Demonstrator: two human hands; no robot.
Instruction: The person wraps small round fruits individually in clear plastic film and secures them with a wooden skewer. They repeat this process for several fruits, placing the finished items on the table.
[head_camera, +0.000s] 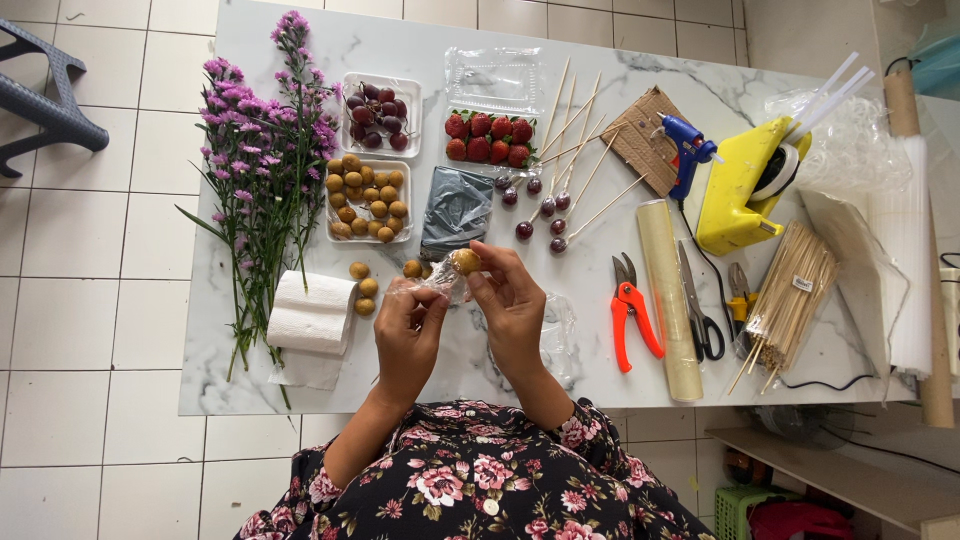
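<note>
A home craft corner: marble table on tiled floor, with glue gun and skewers.

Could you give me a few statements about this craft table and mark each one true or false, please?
1. Both hands, left hand and right hand, hold a small brown fruit in clear plastic wrap. True.
2. The strawberries lie loose on the floor. False: they sit in a tray on the marble table.
3. The purple flowers lie at the table's left end. True.
4. The pruning shears have blue handles. False: they are orange-red; the glue gun is blue.
5. Some dark grapes are on skewers. True.
</note>
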